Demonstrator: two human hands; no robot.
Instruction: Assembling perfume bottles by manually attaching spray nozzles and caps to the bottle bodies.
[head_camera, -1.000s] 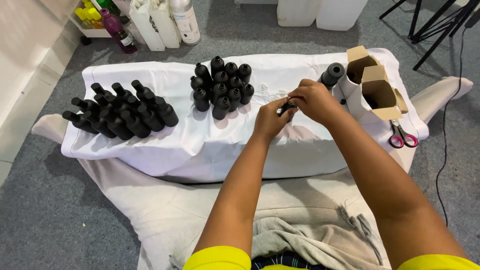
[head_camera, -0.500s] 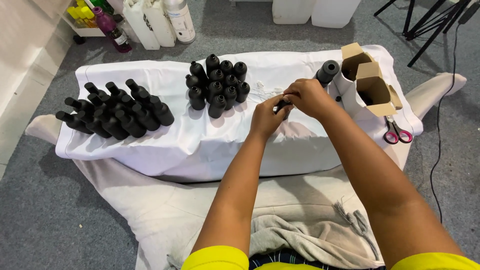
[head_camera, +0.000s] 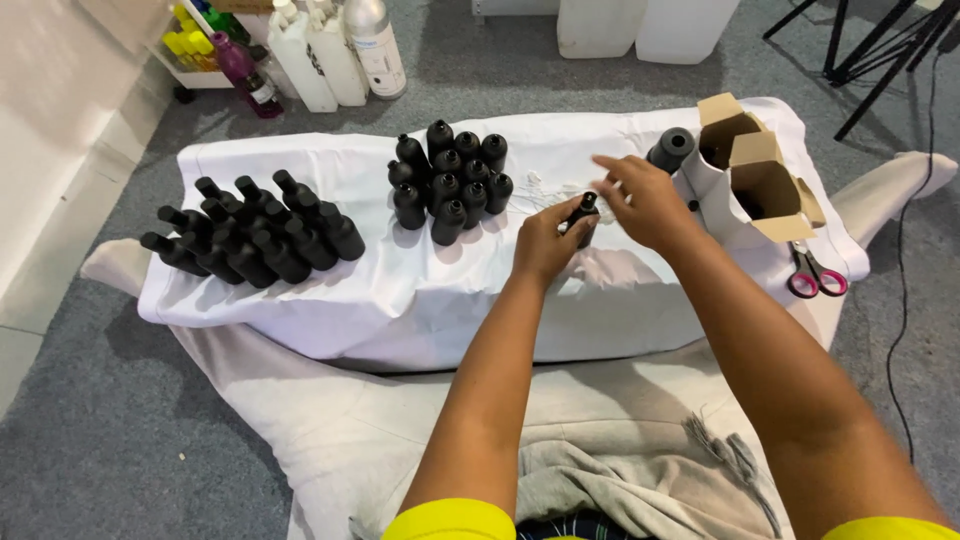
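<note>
A low desk covered with a white cloth carries everything. At its left end lies a group of black bottles, all on their sides and touching each other. Near the middle of the far edge stands a second cluster of upright black bottles, packed close together. At the right end are two open cardboard boxes (one is behind the other), and a dark roll stands just beside the far box. Scissors with pink handles lie near the front right corner.

Between the upright cluster and the boxes, the left hand is closed around one small black bottle, which it holds upright a little above the cloth. The right hand is just beside this bottle, with its fingers loosely spread and not clamped on anything; the thumb side comes close to the bottle top, but I cannot tell if it touches. Some thin white pieces lie on the cloth behind the hands.
</note>
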